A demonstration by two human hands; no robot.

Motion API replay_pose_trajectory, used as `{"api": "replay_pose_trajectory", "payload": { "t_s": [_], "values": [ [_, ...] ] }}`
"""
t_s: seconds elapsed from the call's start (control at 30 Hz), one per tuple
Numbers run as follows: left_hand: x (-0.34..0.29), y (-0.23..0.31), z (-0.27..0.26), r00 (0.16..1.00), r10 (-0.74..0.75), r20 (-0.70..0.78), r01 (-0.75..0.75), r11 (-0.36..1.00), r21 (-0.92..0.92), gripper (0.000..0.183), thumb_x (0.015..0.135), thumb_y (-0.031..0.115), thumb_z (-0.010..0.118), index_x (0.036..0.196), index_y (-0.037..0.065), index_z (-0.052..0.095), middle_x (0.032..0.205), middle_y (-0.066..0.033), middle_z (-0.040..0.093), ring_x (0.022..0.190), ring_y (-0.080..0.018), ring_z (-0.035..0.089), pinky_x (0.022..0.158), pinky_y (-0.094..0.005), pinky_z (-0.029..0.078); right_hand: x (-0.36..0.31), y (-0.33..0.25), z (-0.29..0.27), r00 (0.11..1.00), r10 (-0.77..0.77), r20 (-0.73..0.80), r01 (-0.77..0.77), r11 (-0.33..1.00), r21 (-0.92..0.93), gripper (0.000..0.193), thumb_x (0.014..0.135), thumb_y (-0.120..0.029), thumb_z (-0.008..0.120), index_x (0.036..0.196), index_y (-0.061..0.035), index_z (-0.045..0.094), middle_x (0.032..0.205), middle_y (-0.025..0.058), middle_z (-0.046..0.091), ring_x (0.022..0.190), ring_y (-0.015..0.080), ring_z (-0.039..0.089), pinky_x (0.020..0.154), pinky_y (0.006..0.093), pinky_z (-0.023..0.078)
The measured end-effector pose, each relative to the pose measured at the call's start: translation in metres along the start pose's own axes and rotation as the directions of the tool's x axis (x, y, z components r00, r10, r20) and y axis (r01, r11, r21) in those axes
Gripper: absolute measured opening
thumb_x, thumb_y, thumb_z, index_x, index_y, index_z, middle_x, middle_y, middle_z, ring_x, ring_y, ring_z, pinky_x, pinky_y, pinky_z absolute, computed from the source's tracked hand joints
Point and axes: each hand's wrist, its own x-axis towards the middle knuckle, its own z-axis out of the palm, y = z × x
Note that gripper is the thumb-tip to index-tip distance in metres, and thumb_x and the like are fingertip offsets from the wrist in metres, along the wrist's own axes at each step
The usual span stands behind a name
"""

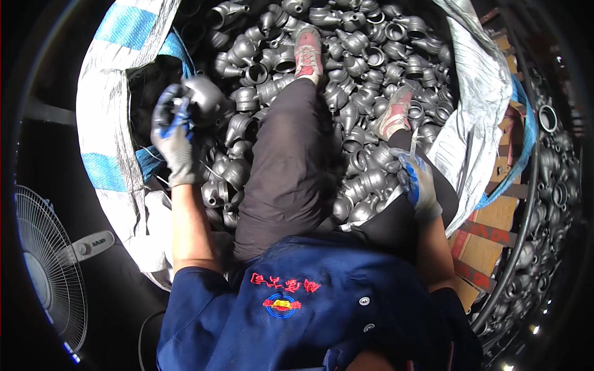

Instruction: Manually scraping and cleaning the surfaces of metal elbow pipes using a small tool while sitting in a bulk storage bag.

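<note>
Upper L of frame, I see L hand (173, 130), fingers curled round a grey metal pipe fitting (208, 96), inside bulk sack (102, 117). R hand (419, 182), right of ctr: can't tell fingers. Step's prob. single-pc handling; next needs steady grip.

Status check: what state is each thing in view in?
Left hand: gloved, closed on grey fitting
grey fitting: held, blurred
Right hand: gloved, by right leg, grip unclear
Sack: open-mouthed
Loose fittings: jumbled inside
Fan: cannot tell whether running
</note>
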Motion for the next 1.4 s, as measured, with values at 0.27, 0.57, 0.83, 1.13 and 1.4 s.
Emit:
{"api": "replay_pose_trajectory", "payload": {
  "t_s": [0.27,0.57,0.83,1.13,1.4],
  "values": [
    [-0.033,0.078,0.103,0.973,-0.109,0.202,0.166,0.940,-0.297,0.032,0.089,0.009,0.057,0.119,0.000,0.053,0.095,-0.0059,0.062,0.076,-0.0082,0.058,0.066,-0.0185,0.046,-0.027,-0.037,0.068,0.946,-0.232,0.226,0.079,0.842,0.534,0.052,0.095,-0.027,0.047,0.131,0.0086,0.037,0.097,0.0210,0.062,0.047,0.0051,0.044,0.037,0.0167,0.034],
    [-0.115,0.009,0.170,0.642,-0.496,0.584,0.746,0.578,-0.329,0.028,0.095,0.013,0.049,0.120,-0.001,0.051,0.110,-0.0097,0.061,0.099,-0.0164,0.059,0.087,-0.0302,0.049,-0.047,-0.023,0.055,0.983,-0.180,0.043,0.118,0.785,0.608,0.023,0.093,-0.020,0.049,0.108,-0.0025,0.049,0.080,0.0211,0.063,0.044,0.0066,0.040,0.038,0.0179,0.034],
    [-0.130,-0.013,0.163,0.395,-0.582,0.710,0.889,0.436,-0.138,0.038,0.097,0.026,0.043,0.131,0.008,0.043,0.115,-0.0047,0.057,0.093,-0.0129,0.059,0.072,-0.0265,0.050,-0.064,-0.018,0.058,0.963,-0.240,-0.121,0.268,0.883,0.386,0.026,0.084,-0.007,0.060,0.109,0.0016,0.056,0.083,0.0084,0.064,0.056,0.0026,0.050,0.049,0.0165,0.041],
    [-0.137,-0.029,0.167,0.307,-0.596,0.742,0.951,0.220,-0.217,0.032,0.098,0.029,0.041,0.121,0.009,0.051,0.117,-0.0068,0.058,0.105,-0.0165,0.057,0.093,-0.0324,0.045,-0.064,-0.014,0.068,0.873,-0.466,-0.146,0.443,0.882,-0.164,0.039,0.076,0.005,0.070,0.112,0.0039,0.056,0.094,0.0059,0.063,0.078,0.0057,0.057,0.069,0.0205,0.048],
    [-0.147,-0.030,0.173,0.185,-0.497,0.848,0.932,-0.186,-0.313,0.055,0.095,0.047,0.041,0.130,0.005,0.043,0.124,-0.0156,0.053,0.111,-0.0284,0.055,0.098,-0.0438,0.043,-0.067,-0.023,0.085,0.806,-0.591,0.035,0.560,0.740,-0.372,0.044,0.074,0.004,0.072,0.114,0.0050,0.055,0.104,0.0084,0.063,0.081,0.0070,0.057,0.073,0.0226,0.049]
  ]
}}
